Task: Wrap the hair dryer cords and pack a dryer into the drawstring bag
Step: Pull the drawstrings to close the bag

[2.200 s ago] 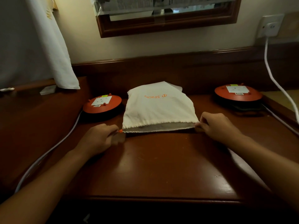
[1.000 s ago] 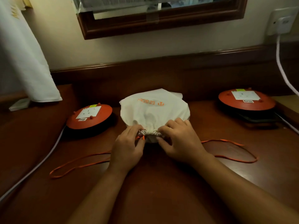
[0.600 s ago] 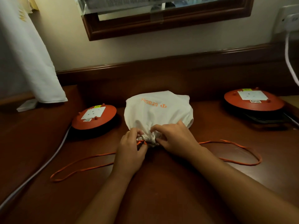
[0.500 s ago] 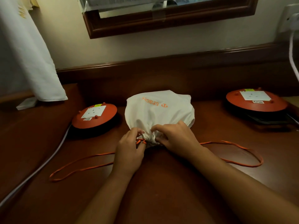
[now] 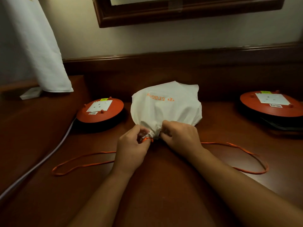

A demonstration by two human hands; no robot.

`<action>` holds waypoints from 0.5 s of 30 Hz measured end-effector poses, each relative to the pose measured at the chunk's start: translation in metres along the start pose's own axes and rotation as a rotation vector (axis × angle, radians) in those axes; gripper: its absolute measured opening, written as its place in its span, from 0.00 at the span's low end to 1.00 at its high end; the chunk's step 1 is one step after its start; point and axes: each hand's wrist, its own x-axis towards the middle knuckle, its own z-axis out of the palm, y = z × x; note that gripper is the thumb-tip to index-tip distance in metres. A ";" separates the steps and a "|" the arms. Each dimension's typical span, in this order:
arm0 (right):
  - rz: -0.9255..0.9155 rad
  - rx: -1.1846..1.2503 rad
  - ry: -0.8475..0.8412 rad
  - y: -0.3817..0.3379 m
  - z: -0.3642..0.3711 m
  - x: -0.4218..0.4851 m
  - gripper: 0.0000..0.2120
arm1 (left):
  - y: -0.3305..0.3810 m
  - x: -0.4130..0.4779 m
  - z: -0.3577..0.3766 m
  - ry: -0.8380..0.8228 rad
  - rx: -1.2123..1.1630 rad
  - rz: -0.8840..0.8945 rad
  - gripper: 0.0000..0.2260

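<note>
A white drawstring bag [image 5: 167,107] with orange lettering lies bulging on the brown desk [image 5: 164,185], its mouth gathered tight toward me. My left hand [image 5: 132,148] pinches the cinched mouth and the orange cord at it. My right hand [image 5: 180,136] pinches the gathered cloth from the other side. The orange drawstring lies in two long loops on the desk, one to the left [image 5: 78,163] and one to the right [image 5: 246,154]. No hair dryer shows; the bag hides whatever fills it.
Two orange cable reels with white sockets sit on the desk, one left [image 5: 100,110] and one right [image 5: 270,102] of the bag. A white cable [image 5: 32,167] runs along the left edge. White cloth [image 5: 32,46] hangs at the upper left below a framed mirror [image 5: 180,12].
The bag's mouth went from flat and wide to pulled tight, with the orange cords drawn out to both sides. Over the last half second my hands stay pinched at the gathered mouth.
</note>
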 end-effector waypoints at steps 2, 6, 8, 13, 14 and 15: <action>0.003 -0.001 0.011 0.001 -0.005 -0.004 0.08 | 0.001 -0.005 -0.003 0.005 -0.024 0.011 0.10; 0.058 0.030 0.125 0.006 -0.020 -0.025 0.11 | -0.003 -0.013 -0.019 0.080 0.057 0.016 0.10; 0.120 0.042 0.087 0.009 -0.024 -0.038 0.13 | -0.002 -0.019 -0.028 0.073 0.100 -0.018 0.06; 0.151 0.033 -0.096 0.001 -0.034 -0.054 0.12 | 0.001 -0.030 -0.034 0.031 0.193 0.042 0.03; 0.155 0.026 -0.105 -0.001 -0.037 -0.056 0.11 | 0.002 -0.029 -0.034 0.019 0.212 0.071 0.02; 0.163 0.019 -0.114 -0.003 -0.041 -0.057 0.11 | 0.002 -0.028 -0.035 0.004 0.233 0.104 0.03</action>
